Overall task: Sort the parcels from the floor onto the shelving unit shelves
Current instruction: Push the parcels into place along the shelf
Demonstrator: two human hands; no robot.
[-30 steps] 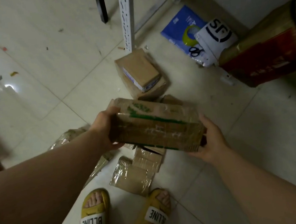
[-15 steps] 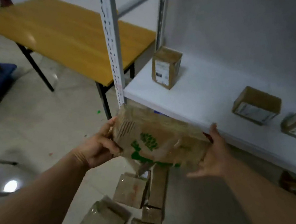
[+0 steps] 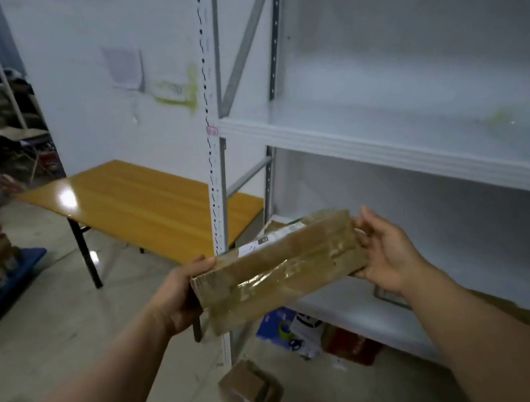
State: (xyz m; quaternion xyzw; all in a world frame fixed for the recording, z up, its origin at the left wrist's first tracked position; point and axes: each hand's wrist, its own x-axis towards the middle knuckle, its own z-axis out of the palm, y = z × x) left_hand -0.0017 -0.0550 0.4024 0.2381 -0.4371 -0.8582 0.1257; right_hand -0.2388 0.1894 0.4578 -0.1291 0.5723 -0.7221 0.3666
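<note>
Long brown taped parcel (image 3: 280, 265) w/ label (image 3: 271, 238), left hand (image 3: 175, 295) & right hand (image 3: 388, 251) grip ends

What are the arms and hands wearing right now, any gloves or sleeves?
Nothing that shows. The left hand and right hand are ungloved, and both forearms are bare to the frame edge, with no sleeve in view. No watch, band or ring is visible.

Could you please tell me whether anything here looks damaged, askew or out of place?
The long parcel held between the left hand and right hand looks rough: its clear tape is wrinkled, and it tilts down to the left. More parcels lie scattered on the floor.
</note>
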